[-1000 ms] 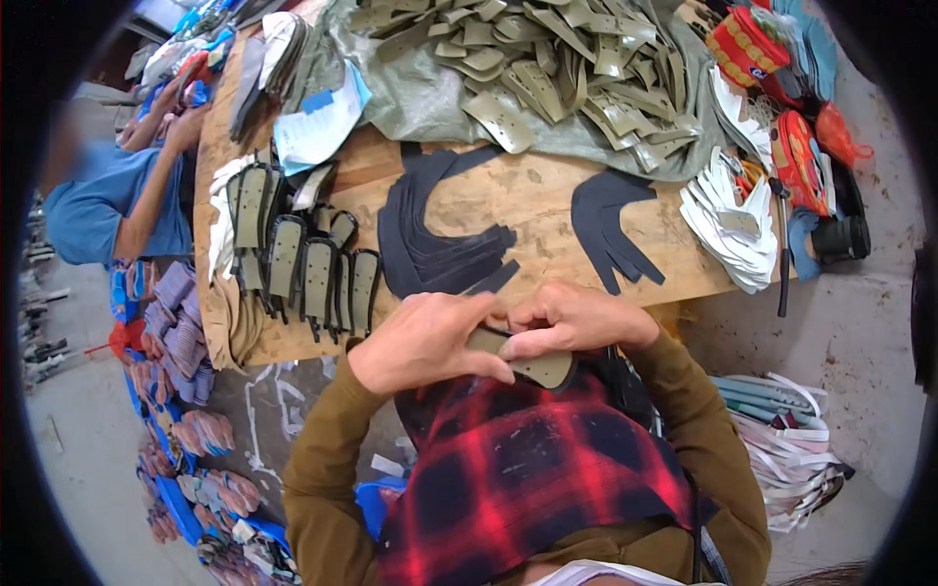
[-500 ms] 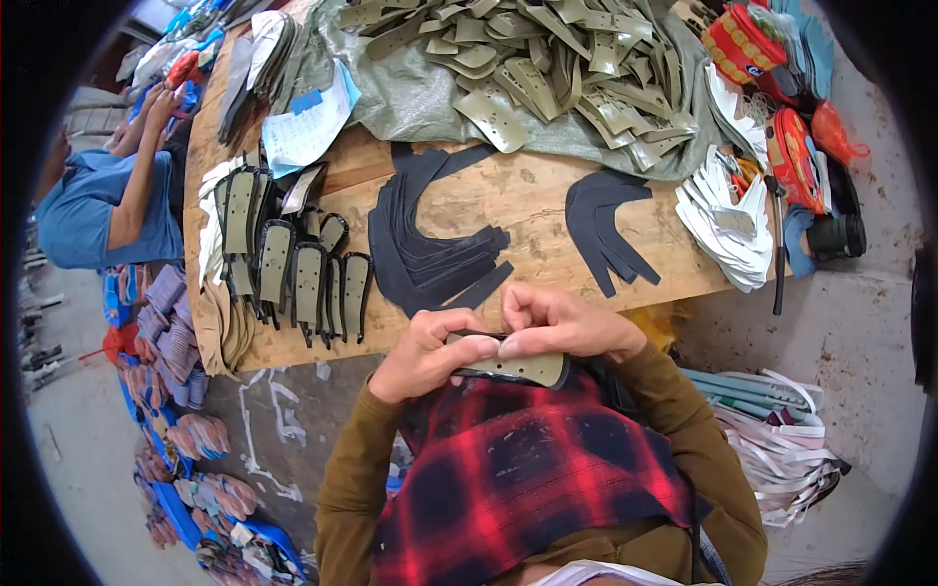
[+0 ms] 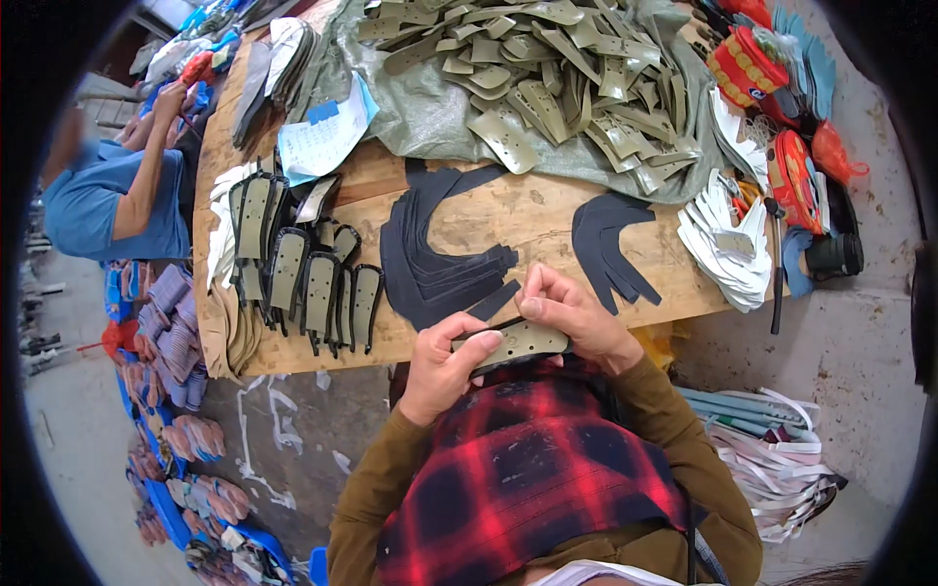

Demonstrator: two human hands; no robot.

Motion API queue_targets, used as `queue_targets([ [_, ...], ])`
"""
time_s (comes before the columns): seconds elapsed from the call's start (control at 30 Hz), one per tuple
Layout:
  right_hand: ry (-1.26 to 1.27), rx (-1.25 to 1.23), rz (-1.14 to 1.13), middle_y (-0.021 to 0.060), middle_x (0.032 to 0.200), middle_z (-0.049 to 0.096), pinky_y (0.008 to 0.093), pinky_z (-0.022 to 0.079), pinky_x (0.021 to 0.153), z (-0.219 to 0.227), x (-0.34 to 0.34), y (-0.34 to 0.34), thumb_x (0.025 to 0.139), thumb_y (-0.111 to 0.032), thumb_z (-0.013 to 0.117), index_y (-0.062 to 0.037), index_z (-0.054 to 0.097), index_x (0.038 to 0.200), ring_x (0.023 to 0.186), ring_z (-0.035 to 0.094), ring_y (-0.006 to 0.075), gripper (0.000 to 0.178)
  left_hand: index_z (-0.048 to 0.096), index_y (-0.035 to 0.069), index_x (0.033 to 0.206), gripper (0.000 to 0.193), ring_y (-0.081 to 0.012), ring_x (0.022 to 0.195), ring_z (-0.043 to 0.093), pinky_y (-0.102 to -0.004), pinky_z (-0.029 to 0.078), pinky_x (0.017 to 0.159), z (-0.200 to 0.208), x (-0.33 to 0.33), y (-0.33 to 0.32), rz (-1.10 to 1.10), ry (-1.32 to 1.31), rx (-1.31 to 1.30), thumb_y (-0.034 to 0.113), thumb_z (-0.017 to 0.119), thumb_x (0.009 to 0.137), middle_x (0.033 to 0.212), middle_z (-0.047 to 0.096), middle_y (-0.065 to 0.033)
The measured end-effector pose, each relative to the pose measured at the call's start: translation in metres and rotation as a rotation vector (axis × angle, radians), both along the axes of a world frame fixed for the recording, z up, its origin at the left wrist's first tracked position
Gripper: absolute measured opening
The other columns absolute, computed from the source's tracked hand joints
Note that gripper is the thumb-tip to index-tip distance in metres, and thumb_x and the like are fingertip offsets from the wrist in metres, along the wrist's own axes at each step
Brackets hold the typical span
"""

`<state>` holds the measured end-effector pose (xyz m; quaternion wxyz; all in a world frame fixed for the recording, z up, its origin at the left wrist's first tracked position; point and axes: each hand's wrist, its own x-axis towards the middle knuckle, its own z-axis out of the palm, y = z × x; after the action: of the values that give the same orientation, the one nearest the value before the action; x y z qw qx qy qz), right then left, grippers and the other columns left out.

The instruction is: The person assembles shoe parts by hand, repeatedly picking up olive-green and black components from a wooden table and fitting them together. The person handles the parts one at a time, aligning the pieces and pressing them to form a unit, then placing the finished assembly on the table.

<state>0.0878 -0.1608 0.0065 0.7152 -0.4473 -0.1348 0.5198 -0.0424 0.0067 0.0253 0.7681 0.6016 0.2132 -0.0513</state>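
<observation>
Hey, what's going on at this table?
Someone at a wooden table holds a dark-edged olive plate in the left hand; the right hand's thumb and forefinger meet near its far edge. Similar edged plates sit grouped on the left, unedged ones are heaped on a sheet beyond, and flat dark pieces lie between.

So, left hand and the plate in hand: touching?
Touching. The head view shows the left hand gripping one end of the olive plate, its thumb laid over the plate's upper face.
</observation>
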Motion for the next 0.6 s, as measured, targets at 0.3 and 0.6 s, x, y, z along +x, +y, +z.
queue_targets([
  [0.3,-0.284,-0.196,0.134,-0.0042,0.074,0.05,0.0183,0.037,0.039,0.01,0.016,0.002,0.098,-0.022,0.058,-0.0093,0.049,0.091,0.048,0.046,0.0043,0.016,0.057,0.0,0.103,0.025,-0.0072,0.052,0.058,-0.0185,0.04,0.041,-0.007,0.006,0.01,-0.406,-0.068,0.236,0.025,0.052,0.1,0.07,0.062,-0.0039],
  [0.6,-0.42,0.012,-0.208,0.0054,0.089,0.053,0.0259,0.046,0.065,-0.006,0.009,0.013,0.103,-0.037,0.043,-0.005,0.054,0.096,0.073,0.054,0.0113,0.035,0.056,0.003,0.096,0.023,-0.0131,0.05,0.059,-0.0279,0.043,0.044,-0.01,0.008,-0.031,-0.106,-0.2,0.223,0.024,0.048,0.101,0.065,0.06,-0.0059],
])
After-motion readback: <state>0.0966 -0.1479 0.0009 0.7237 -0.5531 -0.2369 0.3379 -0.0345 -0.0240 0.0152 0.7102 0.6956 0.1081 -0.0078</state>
